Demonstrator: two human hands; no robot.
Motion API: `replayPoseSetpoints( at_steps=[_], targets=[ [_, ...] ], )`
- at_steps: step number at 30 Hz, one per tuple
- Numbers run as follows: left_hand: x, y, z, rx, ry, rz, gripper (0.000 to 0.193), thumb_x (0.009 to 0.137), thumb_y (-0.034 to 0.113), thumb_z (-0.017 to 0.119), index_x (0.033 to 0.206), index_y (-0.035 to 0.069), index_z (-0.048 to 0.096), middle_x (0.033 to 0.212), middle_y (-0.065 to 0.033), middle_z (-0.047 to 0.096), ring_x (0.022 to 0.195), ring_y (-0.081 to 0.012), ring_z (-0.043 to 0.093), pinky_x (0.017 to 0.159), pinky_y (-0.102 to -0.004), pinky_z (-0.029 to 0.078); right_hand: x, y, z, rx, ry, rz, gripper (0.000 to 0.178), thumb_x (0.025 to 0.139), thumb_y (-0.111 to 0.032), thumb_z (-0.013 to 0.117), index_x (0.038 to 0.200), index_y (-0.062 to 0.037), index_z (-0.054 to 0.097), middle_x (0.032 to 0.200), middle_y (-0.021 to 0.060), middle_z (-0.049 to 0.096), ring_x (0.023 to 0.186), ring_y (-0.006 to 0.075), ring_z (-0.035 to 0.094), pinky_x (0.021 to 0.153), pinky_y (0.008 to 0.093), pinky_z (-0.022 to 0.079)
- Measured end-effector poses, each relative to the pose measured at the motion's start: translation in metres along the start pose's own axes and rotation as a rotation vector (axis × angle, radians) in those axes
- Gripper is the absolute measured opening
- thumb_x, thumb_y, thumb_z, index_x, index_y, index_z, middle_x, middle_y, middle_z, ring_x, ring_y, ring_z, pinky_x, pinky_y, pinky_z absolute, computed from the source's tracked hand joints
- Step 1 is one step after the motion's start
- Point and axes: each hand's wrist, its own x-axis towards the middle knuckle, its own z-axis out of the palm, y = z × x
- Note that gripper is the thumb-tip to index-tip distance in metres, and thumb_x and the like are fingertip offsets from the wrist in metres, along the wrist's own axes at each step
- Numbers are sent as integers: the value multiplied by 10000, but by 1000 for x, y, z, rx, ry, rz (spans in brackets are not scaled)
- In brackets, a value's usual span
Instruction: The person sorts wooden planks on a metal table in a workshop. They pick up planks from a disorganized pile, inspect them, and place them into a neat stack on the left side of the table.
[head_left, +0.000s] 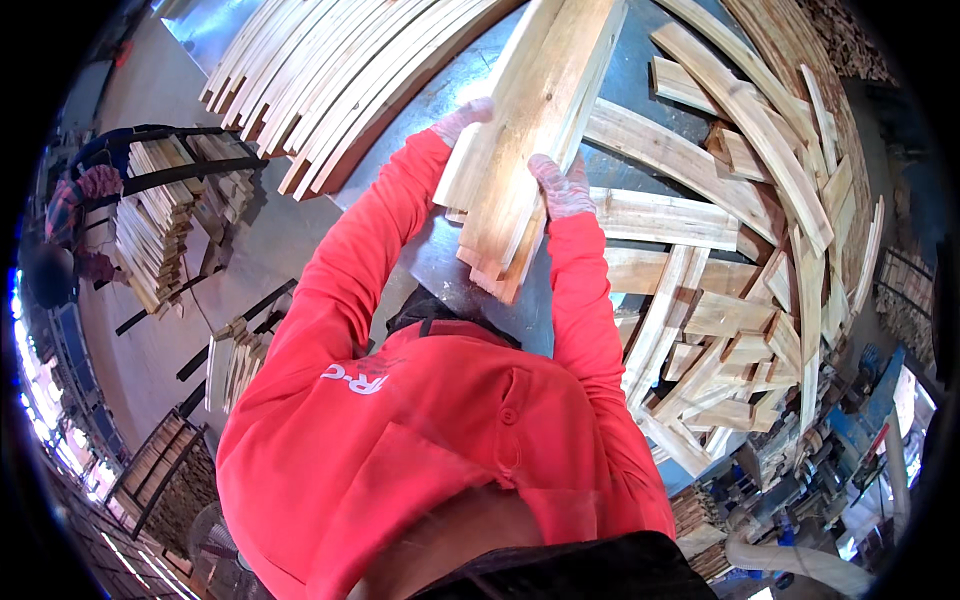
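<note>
**Gripped along both long edges: board stack (530, 140) over the metal table (418, 122)**

Board stack at upper centre, pale wood, several pieces laid face to face, long axis running away from the body. Near ends uneven, some jutting past others toward the wearer. Far end runs out of the top of the view. Cannot tell whether its underside touches the tabletop.

Left hand (466, 114), in a thin whitish glove, grasps the left edge; its fingers are partly hidden. Right hand (562, 184), gloved alike, clasps the right edge, nearer the body than the left, thumb side over the top face. Both arms reach forward in red sleeves (345, 250).

Left of the stack, apart from it: a row of long boards (335, 85), side by side, near ends stepped. Right of it: a jumbled heap (715, 310) of long and short pieces, crossing at many angles, spread over the right side of the table.

Beyond the table, far left: another person (62, 215) beside stacked slats (155, 240) on a dark frame. Lower left: a wood-filled rack (165, 480). Lower right: a pale hose (800, 566) near cluttered machinery (800, 495), detail too small to make out.
</note>
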Motion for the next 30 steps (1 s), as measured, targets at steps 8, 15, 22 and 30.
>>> replayPoseSetpoints(
  at_steps=[8,15,22,30],
  targets=[
    [15,-9,26,774,182,36,775,769,631,590,1213,-3,539,1044,-150,624,932,-227,604,814,-368,479,-21,-27,-16,60,60,-8,750,733,-37,711,1390,-34,350,1177,109,573,1003,217,594,839,313,505],
    [18,-5,62,899,199,120,807,763,643,587,1236,-7,521,1052,-155,625,959,-228,598,837,-367,470,-21,-9,-26,-224,190,-70,889,735,-70,715,1447,-4,188,1201,124,555,998,190,581,821,292,504],
    [4,10,58,1124,422,2,840,756,656,584,1259,-11,504,1061,-160,627,987,-229,591,861,-366,461,-47,-77,40,-1107,217,230,1189,679,-409,745,1485,-59,-56,1411,324,317,1196,460,478,1013,423,415],
    [-11,-12,1,359,136,105,688,767,359,749,1299,13,482,1102,-121,638,988,-195,595,883,-338,473,-8,-21,33,-871,133,79,1090,714,-566,708,1454,19,161,1348,316,381,1248,436,413,1041,439,364]
  ],
)
